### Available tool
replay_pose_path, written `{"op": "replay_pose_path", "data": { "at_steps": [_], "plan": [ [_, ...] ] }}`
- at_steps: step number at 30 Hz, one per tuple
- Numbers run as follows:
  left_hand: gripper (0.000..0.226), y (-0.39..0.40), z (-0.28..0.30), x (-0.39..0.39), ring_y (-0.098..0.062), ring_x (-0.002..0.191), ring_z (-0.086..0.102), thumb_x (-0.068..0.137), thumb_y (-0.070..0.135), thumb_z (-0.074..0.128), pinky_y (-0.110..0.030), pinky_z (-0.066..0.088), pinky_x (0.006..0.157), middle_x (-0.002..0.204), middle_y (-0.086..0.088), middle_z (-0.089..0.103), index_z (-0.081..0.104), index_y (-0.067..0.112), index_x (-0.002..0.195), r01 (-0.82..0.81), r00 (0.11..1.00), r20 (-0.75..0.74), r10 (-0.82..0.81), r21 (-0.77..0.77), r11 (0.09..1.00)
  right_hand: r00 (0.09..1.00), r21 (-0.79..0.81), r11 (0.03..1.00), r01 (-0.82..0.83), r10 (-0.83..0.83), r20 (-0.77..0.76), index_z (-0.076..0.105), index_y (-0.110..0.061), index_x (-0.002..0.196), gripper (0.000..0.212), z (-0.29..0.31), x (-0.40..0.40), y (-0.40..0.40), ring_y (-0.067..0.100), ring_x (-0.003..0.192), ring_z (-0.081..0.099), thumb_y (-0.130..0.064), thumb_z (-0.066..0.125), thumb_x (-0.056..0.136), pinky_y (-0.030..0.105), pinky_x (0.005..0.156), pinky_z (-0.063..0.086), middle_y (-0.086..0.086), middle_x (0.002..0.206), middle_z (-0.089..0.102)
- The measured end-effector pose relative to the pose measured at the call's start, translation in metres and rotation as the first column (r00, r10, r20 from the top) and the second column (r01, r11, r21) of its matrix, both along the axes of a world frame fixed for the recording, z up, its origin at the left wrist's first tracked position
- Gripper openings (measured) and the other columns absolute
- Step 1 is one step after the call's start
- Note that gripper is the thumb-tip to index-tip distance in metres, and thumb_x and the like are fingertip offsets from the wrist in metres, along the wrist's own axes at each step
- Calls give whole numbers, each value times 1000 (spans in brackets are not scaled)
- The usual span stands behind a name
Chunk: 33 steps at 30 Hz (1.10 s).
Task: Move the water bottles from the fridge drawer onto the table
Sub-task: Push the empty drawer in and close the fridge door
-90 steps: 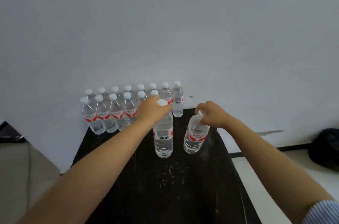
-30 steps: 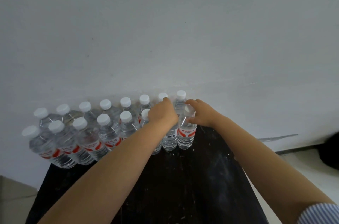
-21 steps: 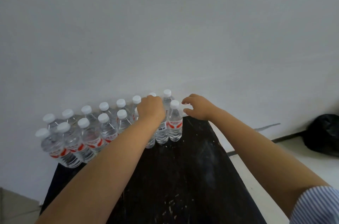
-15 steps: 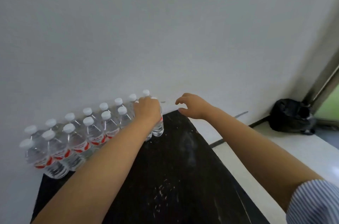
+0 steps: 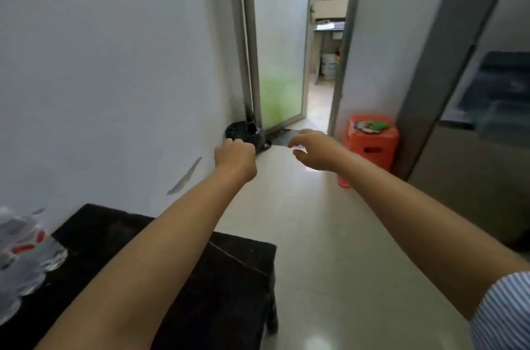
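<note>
While both arms reach out over the floor (image 5: pixel 321 249), the left hand (image 5: pixel 235 159) is curled, holding nothing; the right hand (image 5: pixel 314 150) hangs loosely spread, holding nothing. Blurred water bottles (image 5: pixel 21 252) stand at the table (image 5: pixel 223 286) left edge.

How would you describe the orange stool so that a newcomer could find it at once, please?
Start at the open glass door at the far end of the floor. Just right of the doorway, against the grey wall and beside the tall fridge, stands the orange stool. It is the only bright orange thing here, with something green on top.
</note>
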<state>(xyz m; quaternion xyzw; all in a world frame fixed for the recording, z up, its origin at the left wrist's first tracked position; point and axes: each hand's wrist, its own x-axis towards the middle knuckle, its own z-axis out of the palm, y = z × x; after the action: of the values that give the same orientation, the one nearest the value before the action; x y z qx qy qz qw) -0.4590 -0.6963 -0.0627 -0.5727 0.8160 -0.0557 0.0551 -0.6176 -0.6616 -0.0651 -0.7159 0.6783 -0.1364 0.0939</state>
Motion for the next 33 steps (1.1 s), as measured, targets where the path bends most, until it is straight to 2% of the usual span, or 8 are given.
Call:
{"op": "replay_pose_path", "data": {
  "at_steps": [7, 12, 14, 17, 20, 26, 28, 33],
  "plan": [
    [33, 71, 4, -217, -29, 123, 45, 91, 11, 43, -36, 42, 95, 129, -12, 53, 56, 9, 121, 378, 923, -64, -378, -23, 926, 920, -45, 920, 389, -390, -29, 64, -3, 112, 30, 20, -197, 132, 33, 111, 54, -9, 45, 89, 36, 92, 42, 19, 118, 59],
    [31, 124, 8, -365, -29, 111, 56, 91, 16, 45, -35, 46, 84, 120, -13, 60, 59, 9, 118, 524, 840, -134, -525, -47, 850, 836, -37, 836, 547, -548, -6, 56, -8, 123, 33, 23, -325, 211, 25, 114, 54, -15, 46, 93, 30, 90, 43, 12, 126, 56],
    [32, 140, 12, -419, -30, 112, 56, 91, 19, 46, -38, 47, 89, 120, -13, 60, 59, 10, 119, 563, 808, -154, -569, -82, 822, 804, -54, 803, 593, -595, -18, 53, -10, 127, 35, 23, -376, 233, 25, 115, 54, -17, 45, 93, 33, 93, 44, 11, 129, 55],
    [27, 159, 20, -492, -30, 109, 56, 91, 17, 47, -39, 47, 88, 116, -14, 61, 61, 8, 112, 575, 797, -165, -581, -86, 814, 764, -71, 767, 638, -642, -69, 51, -11, 129, 37, 26, -445, 258, 26, 118, 53, -19, 45, 93, 37, 95, 44, 11, 133, 52],
    [21, 167, 21, -556, -29, 102, 59, 89, 13, 47, -37, 50, 83, 102, -14, 61, 59, 6, 104, 597, 783, -155, -603, -84, 798, 712, -88, 724, 684, -690, -130, 54, -11, 124, 34, 28, -508, 274, 28, 113, 55, -19, 44, 92, 37, 90, 47, 12, 128, 54],
    [21, 147, 6, -653, -24, 79, 50, 89, 13, 46, -33, 45, 69, 88, -8, 51, 57, 7, 106, 590, 803, -76, -592, -43, 806, 653, -50, 663, 747, -746, -132, 56, -9, 122, 34, 14, -613, 268, 28, 110, 57, -16, 44, 90, 36, 88, 48, 12, 126, 57],
    [22, 130, -1, -683, -25, 81, 51, 89, 12, 46, -34, 44, 70, 91, -10, 52, 57, 8, 108, 581, 811, -56, -583, -35, 813, 653, -29, 662, 749, -745, -132, 55, -9, 122, 34, 5, -645, 259, 28, 110, 57, -16, 44, 91, 35, 87, 47, 12, 126, 57],
    [29, 79, -22, -758, -31, 107, 58, 90, 13, 48, -40, 49, 83, 116, -13, 61, 56, 8, 118, 581, 814, -32, -580, 18, 814, 632, 42, 633, 773, -764, -128, 57, -8, 118, 31, -21, -720, 222, 29, 107, 57, -19, 44, 92, 33, 81, 45, 13, 121, 58]
  ]
}}
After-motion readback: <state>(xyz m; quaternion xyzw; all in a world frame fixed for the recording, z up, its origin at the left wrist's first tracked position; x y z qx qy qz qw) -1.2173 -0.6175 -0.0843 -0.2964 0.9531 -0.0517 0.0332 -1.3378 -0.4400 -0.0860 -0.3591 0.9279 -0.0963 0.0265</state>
